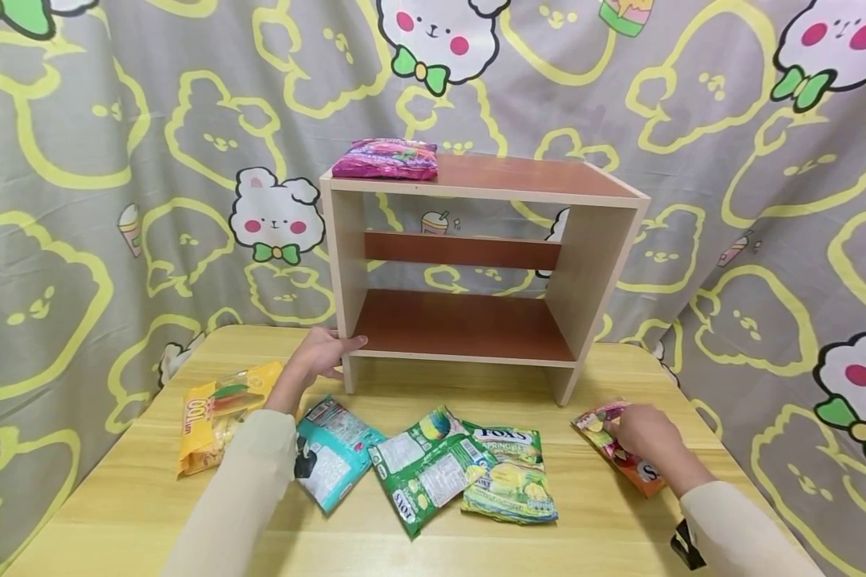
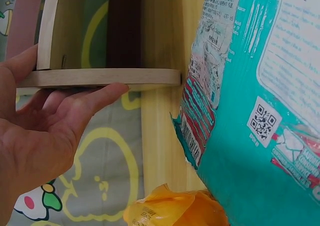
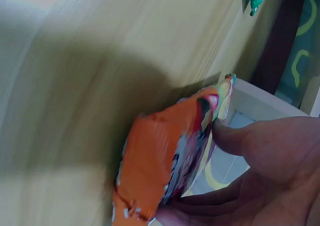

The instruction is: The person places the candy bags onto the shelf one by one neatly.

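My left hand (image 1: 321, 353) grips the left side panel of a small wood-and-brown shelf unit (image 1: 469, 324). In the left wrist view its thumb lies on one side of the panel (image 2: 105, 76) and its fingers on the other. At the right of the table, my right hand (image 1: 645, 437) holds an orange and pink candy bag (image 3: 155, 151). The thumb presses one face while the other fingers curl under the lower edge; the bag is tilted in the right wrist view. A purple candy bag (image 1: 386, 159) lies on the unit's top left corner.
On the wooden table (image 1: 361, 545) lie a yellow bag (image 1: 209, 425), a teal bag (image 1: 335, 453), a green bag (image 1: 433, 473) and a green-yellow bag (image 1: 512, 481); the last two overlap. A patterned curtain (image 1: 151, 120) hangs close behind the unit.
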A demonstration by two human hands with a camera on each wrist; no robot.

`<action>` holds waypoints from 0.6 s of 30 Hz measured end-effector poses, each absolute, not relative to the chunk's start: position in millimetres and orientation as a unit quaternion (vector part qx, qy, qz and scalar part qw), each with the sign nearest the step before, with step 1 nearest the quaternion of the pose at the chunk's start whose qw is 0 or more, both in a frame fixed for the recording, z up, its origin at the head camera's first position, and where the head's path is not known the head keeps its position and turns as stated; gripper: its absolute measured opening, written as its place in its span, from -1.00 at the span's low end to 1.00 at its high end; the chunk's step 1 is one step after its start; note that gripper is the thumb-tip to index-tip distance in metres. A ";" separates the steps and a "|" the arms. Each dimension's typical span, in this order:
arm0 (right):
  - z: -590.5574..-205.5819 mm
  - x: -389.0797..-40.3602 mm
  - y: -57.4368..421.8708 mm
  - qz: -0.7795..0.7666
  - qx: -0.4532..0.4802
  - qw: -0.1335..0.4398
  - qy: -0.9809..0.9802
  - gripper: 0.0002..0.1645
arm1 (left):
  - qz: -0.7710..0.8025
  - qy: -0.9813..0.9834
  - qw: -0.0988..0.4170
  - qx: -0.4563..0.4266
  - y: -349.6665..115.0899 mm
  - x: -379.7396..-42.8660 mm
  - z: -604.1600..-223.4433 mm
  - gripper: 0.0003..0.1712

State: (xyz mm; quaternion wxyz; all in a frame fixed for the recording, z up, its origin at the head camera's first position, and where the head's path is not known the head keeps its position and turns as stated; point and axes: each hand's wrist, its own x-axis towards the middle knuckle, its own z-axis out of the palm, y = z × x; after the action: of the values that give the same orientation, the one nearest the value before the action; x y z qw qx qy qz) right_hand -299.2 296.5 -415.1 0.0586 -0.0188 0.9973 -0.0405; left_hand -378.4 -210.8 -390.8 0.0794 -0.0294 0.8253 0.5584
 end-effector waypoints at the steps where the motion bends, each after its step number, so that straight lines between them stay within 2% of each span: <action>1: -415.7 -299.3 295.9 -0.041 -0.017 0.058 0.997 -0.47 | 0.559 0.825 0.080 -0.029 -210.5 -378.5 -390.8 -0.34; 10: -413.6 -295.8 291.9 -0.017 -0.043 0.035 0.998 -0.45 | 0.552 0.830 0.074 -0.032 -210.8 -381.2 -392.3 -0.33; 15: -415.4 -298.3 297.2 -0.050 -0.027 0.032 0.998 -0.55 | 0.551 0.831 0.073 -0.030 -210.6 -380.2 -393.3 -0.32; 18: -419.0 -302.0 303.5 -0.085 -0.013 0.034 0.996 -0.45 | 0.550 0.832 0.072 -0.032 -210.8 -379.9 -393.5 -0.32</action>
State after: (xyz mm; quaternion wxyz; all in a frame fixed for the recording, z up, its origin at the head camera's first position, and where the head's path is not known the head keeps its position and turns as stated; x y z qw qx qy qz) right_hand -302.0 303.5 -419.0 0.0341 -0.0127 0.9957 -0.0851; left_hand -379.9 -210.8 -393.5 0.0725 -0.0324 0.8316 0.5496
